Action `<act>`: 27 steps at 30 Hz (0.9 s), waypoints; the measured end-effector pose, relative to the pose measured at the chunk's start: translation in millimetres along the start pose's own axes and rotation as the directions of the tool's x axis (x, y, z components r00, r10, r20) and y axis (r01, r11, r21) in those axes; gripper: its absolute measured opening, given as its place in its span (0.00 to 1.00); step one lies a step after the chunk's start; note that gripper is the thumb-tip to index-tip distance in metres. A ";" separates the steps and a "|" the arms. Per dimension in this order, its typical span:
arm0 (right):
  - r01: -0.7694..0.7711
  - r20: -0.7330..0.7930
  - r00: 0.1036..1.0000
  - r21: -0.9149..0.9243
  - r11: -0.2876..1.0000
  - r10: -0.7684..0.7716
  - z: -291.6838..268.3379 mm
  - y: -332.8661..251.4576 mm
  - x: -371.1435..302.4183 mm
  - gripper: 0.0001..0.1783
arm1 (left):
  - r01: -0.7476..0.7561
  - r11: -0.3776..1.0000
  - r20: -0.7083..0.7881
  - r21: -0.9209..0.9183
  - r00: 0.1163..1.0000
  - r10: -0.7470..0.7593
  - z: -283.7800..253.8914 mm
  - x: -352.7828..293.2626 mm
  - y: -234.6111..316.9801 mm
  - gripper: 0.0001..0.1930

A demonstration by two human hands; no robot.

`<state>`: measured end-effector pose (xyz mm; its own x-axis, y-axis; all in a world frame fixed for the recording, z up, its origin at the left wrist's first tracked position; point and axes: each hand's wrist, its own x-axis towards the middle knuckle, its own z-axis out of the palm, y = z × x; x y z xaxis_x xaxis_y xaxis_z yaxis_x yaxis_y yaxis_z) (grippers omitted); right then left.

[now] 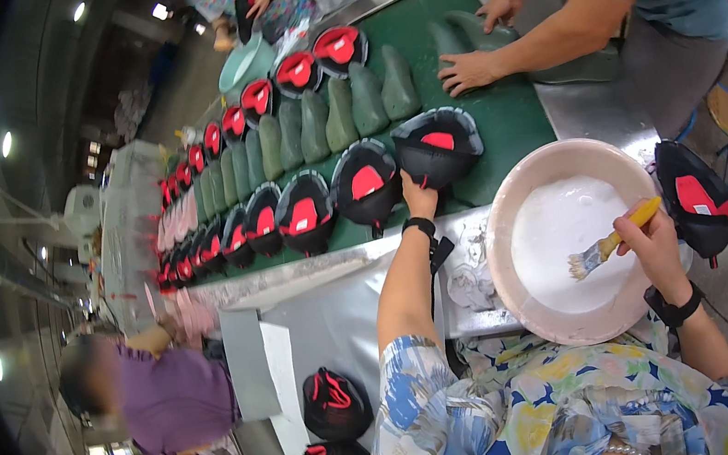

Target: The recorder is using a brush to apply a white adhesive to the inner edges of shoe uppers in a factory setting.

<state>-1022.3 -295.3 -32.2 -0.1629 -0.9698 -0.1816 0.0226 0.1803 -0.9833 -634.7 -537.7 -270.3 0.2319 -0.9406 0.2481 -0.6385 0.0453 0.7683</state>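
My left hand (pixel 418 196) is closed on the near end of a black shoe upper (pixel 458 158) with a red patch inside and a grey rim. That upper is at the right end of a near row of similar uppers on the green conveyor belt. My right hand (pixel 656 250) grips the yellow handle of a paintbrush (pixel 608 245). The brush's whitened bristles hang over a pale pink basin (pixel 516 299) of white liquid (pixel 558 217). Another black upper (pixel 700 197) with a red inside lies just right of the basin, close to my right hand.
Green shoe lasts (pixel 365 102) stand in a row along the belt, with more red-lined uppers (pixel 296 71) behind. Across the belt, a co-worker's hands (pixel 472 69) touch lasts. Black shoes (pixel 335 405) lie at lower left. A crumpled white cloth (pixel 470 280) sits beside the basin.
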 end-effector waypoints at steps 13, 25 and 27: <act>0.059 0.159 0.987 -0.263 0.963 -0.017 -23.3 19.6 16.8 0.10 | -0.109 0.718 0.179 0.688 0.984 -0.022 -376.1 -164.7 54.7 0.27; 0.168 0.320 0.945 -0.300 0.939 -0.067 34.7 4.7 7.3 0.13 | 0.125 0.723 0.046 0.679 0.976 -0.212 -342.4 -244.5 18.1 0.21; 0.173 0.273 0.957 -0.275 0.946 -0.096 32.2 7.5 16.1 0.14 | -0.112 0.753 0.232 0.648 0.971 -0.056 -329.0 -221.4 41.2 0.19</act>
<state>-993.0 -314.9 -42.8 0.1108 -0.9905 -0.0820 -0.2784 0.0482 -0.9592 -470.9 -216.9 -99.4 0.0904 -0.9940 0.0609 -0.9825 -0.0790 0.1685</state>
